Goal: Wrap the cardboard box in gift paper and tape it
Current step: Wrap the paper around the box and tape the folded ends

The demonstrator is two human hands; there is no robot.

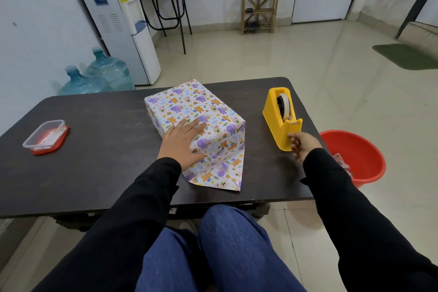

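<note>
a pointy gift paper flap (216,172) lies flat on the dark table (106,161), nearest the person. the left hand (182,142) rests flat on the wrapped box (187,104) in the table's middle, fingers straight. the right hand (303,147) curls its fingers at the near end of the yellow tape holder (277,121), right of the box; whether it holds tape, i cannot tell.

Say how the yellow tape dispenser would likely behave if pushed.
The tape dispenser looks chunky with a broad flat base, so it probably stays put rather than tipping. Its smooth plastic on the table might slide a little; the right hand at its near end could steady it.
</note>
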